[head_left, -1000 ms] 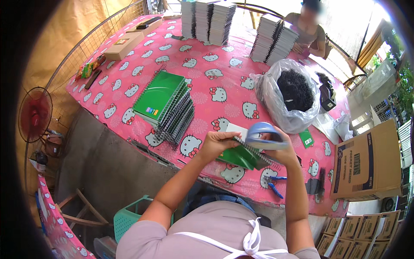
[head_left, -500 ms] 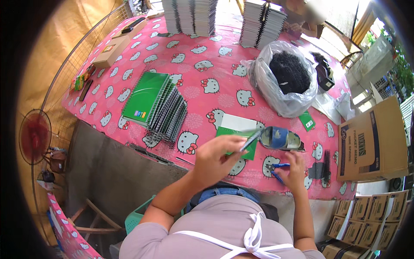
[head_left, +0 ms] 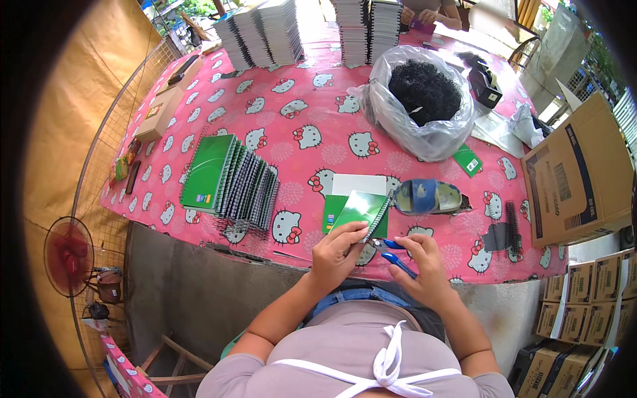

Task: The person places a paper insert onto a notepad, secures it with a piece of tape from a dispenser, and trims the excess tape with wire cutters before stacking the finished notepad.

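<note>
My left hand is closed on the near end of a small green spiral notebook, holding it tilted above the table. In my right hand is a pair of blue-handled pliers, its handles parted. The plier jaws are at the near end of the notebook's black coil; whether they grip the wire is too small to tell. Partly covered beneath lie another green notebook cover and a white sheet. Just right of them rests a slipper-shaped thing with a blue band.
A leaning stack of green spiral notebooks stands left. Behind are a clear bag of black coils, a black tape dispenser and tall notebook stacks. At right are a cardboard box and a dark coil. Another person's hands show beyond.
My right hand has lifted the pliers from the table and brought them left to the notebook's coil. My left hand has lowered the notebook. The view has shifted a little.
</note>
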A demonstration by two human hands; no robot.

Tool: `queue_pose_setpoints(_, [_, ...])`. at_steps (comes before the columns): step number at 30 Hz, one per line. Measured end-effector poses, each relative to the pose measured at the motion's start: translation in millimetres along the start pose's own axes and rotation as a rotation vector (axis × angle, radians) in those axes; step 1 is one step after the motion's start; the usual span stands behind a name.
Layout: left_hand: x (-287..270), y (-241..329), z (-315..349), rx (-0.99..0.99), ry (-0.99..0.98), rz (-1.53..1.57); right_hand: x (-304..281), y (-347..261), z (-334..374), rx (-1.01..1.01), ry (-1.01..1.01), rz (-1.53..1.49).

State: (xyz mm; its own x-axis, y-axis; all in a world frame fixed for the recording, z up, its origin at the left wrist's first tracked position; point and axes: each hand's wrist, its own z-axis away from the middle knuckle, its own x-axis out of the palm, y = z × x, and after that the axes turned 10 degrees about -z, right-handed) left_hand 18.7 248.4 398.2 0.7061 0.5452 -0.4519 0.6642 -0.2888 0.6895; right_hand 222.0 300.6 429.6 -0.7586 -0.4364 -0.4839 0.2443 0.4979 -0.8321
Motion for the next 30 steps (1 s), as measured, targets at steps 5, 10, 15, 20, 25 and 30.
queue_pose_setpoints(5, [-2.9,2.5,1.1,-0.009,0.000,-0.012,-4.6,8.8,-2.8,0.399,-0.189,-0.472])
queue_pose_setpoints(10, [-0.8,2.3,2.4,-0.044,0.039,0.055,-0.9,2.6,1.6,0.054,-0.005,-0.129])
queue_pose_setpoints(15, [0.7,0.7,-2.0,0.004,0.076,-0.002,-1.5,-3.7,-8.2,0.197,-0.111,-0.327])
queue_pose_setpoints(20, [0.2,-2.8,-6.1,0.073,0.042,0.008,-3.8,33.2,-9.2,0.868,-0.453,-1.603])
queue_pose_setpoints(25, [3.6,-7.1,-9.3,0.067,0.094,0.087,-7.8,19.8,-3.1,0.480,-0.149,-0.641])
queue_pose_setpoints(30, [-10.0,-5.6,-23.4,0.105,0.219,0.001,-33.6,93.5,39.4,0.290,0.144,0.280])
